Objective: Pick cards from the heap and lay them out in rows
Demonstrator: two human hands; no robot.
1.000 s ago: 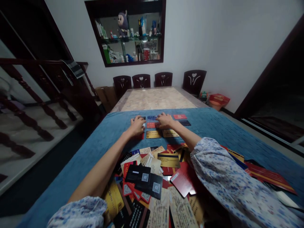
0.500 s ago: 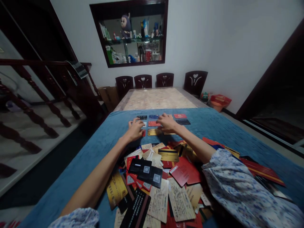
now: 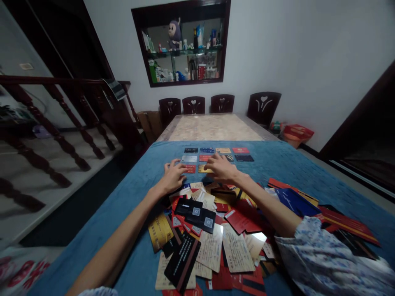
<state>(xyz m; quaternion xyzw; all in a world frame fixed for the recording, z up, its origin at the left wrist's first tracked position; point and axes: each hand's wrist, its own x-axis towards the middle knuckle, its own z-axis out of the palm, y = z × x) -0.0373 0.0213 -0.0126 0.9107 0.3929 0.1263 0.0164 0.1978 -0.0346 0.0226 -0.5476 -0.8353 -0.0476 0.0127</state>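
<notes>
Blue cloth (image 3: 271, 158) over the near part of the table (image 3: 216, 127), cards in two zones: tidy rows farther out, loose pile close in.

Left hand (image 3: 173, 177): palm down, fingers spread wide, nothing seen in its grasp, at the left end of the red card (image 3: 190, 169) in the nearest row. Contact or just above, can't tell. Right hand (image 3: 222, 169): fingers bent over the gold card (image 3: 201, 169), next along that row, and hiding whatever lies right of it. Can't tell if it grips anything (palm side is out of sight).

Risks, my read:

1. Row skew. The cards sit close together on soft cloth. Press and drag with either hand, the cloth could ruck and a nudged card could push its neighbour, e.g. the white card (image 3: 189, 158) just behind the red one.

2. Mixing. Nearest row lies just beyond the pile; right wrist is over the pile's far edge. A low pull back could carry row cards into it.

3. Sleeve snag. The loose floral sleeve (image 3: 333, 255) hangs by the right-hand cards. A sideways sweep could shift the blue card (image 3: 298, 201).

4. Pile slide. The black cards (image 3: 205, 220) overlap on top, and glare on a pale card (image 3: 211, 246) suggests slick faces. A forearm bump might fan them out.
</notes>
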